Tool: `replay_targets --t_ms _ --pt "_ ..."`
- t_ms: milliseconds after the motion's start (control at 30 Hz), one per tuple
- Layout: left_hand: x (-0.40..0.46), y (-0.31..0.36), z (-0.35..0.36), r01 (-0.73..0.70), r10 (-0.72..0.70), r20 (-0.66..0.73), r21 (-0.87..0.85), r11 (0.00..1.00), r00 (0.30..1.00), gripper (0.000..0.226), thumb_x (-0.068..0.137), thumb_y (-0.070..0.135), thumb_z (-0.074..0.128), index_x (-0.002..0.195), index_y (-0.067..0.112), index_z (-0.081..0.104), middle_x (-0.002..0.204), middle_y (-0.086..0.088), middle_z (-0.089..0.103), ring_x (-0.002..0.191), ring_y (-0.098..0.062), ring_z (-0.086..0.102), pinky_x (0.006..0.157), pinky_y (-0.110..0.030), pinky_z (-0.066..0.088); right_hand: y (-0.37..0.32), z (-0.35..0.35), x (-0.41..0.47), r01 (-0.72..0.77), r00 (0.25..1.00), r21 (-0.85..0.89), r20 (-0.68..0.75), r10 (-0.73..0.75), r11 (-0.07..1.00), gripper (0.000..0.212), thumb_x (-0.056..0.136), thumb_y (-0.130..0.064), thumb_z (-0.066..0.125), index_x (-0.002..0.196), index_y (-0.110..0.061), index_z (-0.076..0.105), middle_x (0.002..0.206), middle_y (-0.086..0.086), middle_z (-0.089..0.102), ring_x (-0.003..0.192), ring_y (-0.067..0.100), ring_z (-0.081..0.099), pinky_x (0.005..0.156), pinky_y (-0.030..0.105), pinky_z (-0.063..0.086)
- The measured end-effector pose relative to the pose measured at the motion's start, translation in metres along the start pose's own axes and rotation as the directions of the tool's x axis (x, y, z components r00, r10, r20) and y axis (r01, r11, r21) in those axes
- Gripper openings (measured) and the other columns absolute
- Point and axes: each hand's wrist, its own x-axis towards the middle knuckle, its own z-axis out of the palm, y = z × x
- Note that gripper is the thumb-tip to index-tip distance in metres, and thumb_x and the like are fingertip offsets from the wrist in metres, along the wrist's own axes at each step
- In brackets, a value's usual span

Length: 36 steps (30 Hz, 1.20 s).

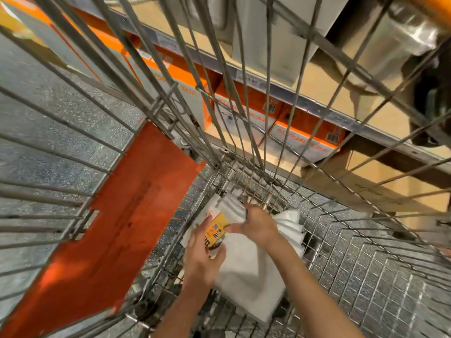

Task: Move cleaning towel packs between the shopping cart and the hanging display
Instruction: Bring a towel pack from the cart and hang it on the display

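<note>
I look down into a wire shopping cart [366,276]. A white cleaning towel pack [249,272] with a yellow-orange label band [216,230] lies in its front corner. My left hand [202,262] grips the pack at the label. My right hand [258,225] pinches the pack's upper folded edge. A second white towel pack [290,228] lies just behind, partly hidden by my right hand. The hanging display is not in view.
An orange plastic panel [127,230] hangs on the cart's left side. Beyond the cart wires, a shelf rail [305,98] carries orange and white boxes [300,140] and cardboard cartons [395,191]. Speckled grey floor [48,118] lies to the left.
</note>
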Motion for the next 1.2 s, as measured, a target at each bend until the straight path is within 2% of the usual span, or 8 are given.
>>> replay_targets --t_ms 133,300,467,633,767,833,967,1200 --pt "-0.002 0.007 0.0 -0.041 0.042 -0.01 0.065 0.997 0.999 0.071 0.08 -0.004 0.067 0.136 0.03 0.039 0.113 0.017 0.038 0.102 -0.01 0.05 0.07 -0.007 0.048 -0.001 0.0 -0.007 0.075 0.997 0.07 -0.027 -0.073 0.995 0.09 0.073 -0.05 0.073 0.144 -0.014 0.032 0.14 0.009 0.042 0.131 0.026 0.034 0.103 0.033 0.032" --pt "-0.012 0.021 0.001 -0.094 0.106 -0.054 0.197 0.976 0.993 0.071 0.078 0.006 0.071 0.128 0.04 0.034 0.114 0.004 0.039 0.102 0.016 0.039 0.075 -0.006 0.036 -0.009 0.004 -0.029 0.132 0.991 0.307 -0.058 -0.12 0.943 0.073 0.078 -0.036 0.073 0.137 -0.012 0.039 0.112 -0.007 0.047 0.103 0.012 0.044 0.082 0.027 0.036" --pt "-0.033 0.049 -0.009 -0.285 0.289 0.029 0.279 0.917 0.957 0.087 0.076 0.008 0.07 0.138 0.051 0.027 0.14 0.005 0.027 0.126 -0.003 0.03 0.075 0.006 0.035 -0.022 -0.029 -0.074 0.177 0.978 0.457 -0.18 -0.105 0.871 0.071 0.08 -0.033 0.073 0.138 -0.018 0.036 0.131 -0.004 0.049 0.126 0.018 0.043 0.095 0.028 0.037" --pt "-0.052 0.129 -0.031 -0.444 0.443 0.083 0.333 0.832 0.893 0.078 0.083 0.029 0.052 0.131 0.07 0.006 0.135 0.03 0.009 0.126 0.015 0.016 0.082 0.001 0.032 -0.046 -0.085 -0.138 0.29 0.931 0.543 -0.35 -0.102 0.788 0.043 0.079 -0.026 0.075 0.107 -0.033 0.043 0.097 -0.014 0.051 0.09 0.007 0.049 0.064 0.009 0.039" --pt "-0.064 0.186 -0.049 -0.512 0.554 -0.002 0.377 0.772 0.833 0.056 0.083 0.042 0.039 0.135 0.025 0.047 0.145 0.007 0.027 0.133 0.002 0.022 0.099 -0.027 0.043 -0.079 -0.137 -0.201 0.387 0.872 0.612 -0.486 -0.057 0.69 0.05 0.076 -0.015 0.077 0.117 -0.024 0.05 0.109 -0.007 0.055 0.096 0.008 0.053 0.081 0.018 0.043" --pt "-0.071 0.215 -0.061 -0.555 0.626 -0.002 0.458 0.694 0.78 0.049 0.09 0.038 0.035 0.126 0.015 0.059 0.144 -0.001 0.035 0.138 -0.005 0.015 0.111 -0.031 0.029 -0.095 -0.161 -0.235 0.456 0.834 0.589 -0.544 -0.09 0.667 0.044 0.075 -0.014 0.078 0.111 -0.021 0.052 0.104 -0.007 0.059 0.094 0.007 0.057 0.078 0.017 0.045" --pt "-0.107 0.283 -0.093 -0.694 0.745 -0.027 0.344 0.633 0.666 0.044 0.093 0.039 0.043 0.136 0.029 0.045 0.144 -0.004 0.041 0.14 -0.009 0.023 0.116 -0.026 0.016 -0.122 -0.202 -0.308 0.567 0.778 0.581 -0.61 -0.15 0.584 0.034 0.076 -0.002 0.074 0.096 -0.012 0.048 0.076 -0.011 0.055 0.055 -0.013 0.053 0.053 0.004 0.04" --pt "-0.173 0.377 -0.16 -0.792 0.822 0.016 0.281 0.543 0.569 0.051 0.09 0.047 0.039 0.137 0.056 0.024 0.144 0.028 0.023 0.141 -0.001 0.016 0.118 -0.029 -0.002 -0.162 -0.237 -0.409 0.689 0.692 0.553 -0.695 -0.198 0.468 0.037 0.072 -0.014 0.08 0.102 -0.019 0.058 0.091 0.001 0.071 0.078 0.013 0.068 0.068 0.023 0.053"
